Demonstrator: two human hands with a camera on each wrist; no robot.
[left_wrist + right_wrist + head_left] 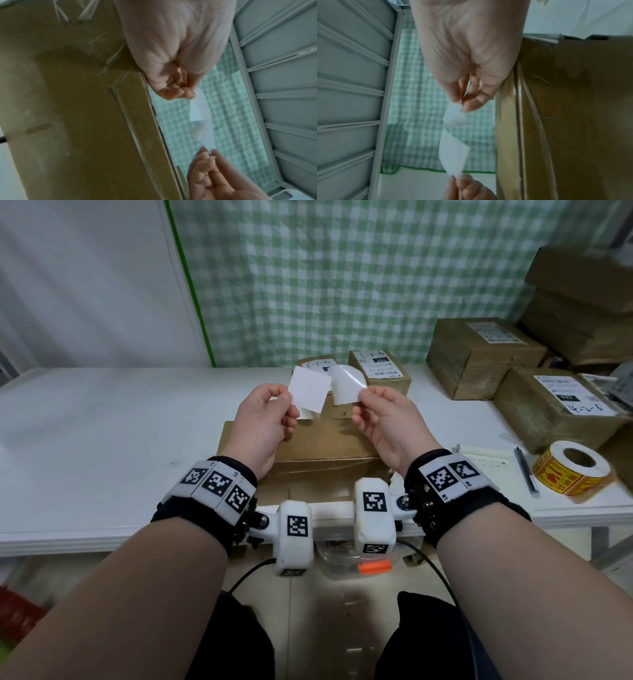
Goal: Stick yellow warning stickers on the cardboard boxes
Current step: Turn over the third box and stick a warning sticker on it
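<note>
Hands are raised above the box [322,445] on the table [102,419]. Left hand [265,422] pinches a white square sheet [309,389] (its back toward the camera), and right hand [387,419] pinches a curled translucent piece [346,383] just beside it. Sticker roll [572,469] lies right of the box.

White sheet [453,155] between both hands

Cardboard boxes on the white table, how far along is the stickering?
Done: none that shows; no yellow sticker appears on any visible box face. In hand: the left hand pinches a white square sheet and the right hand a curled translucent sheet, apart, above the flat brown cardboard box. Left: sticking it and labelling the others from the yellow sticker roll.
</note>
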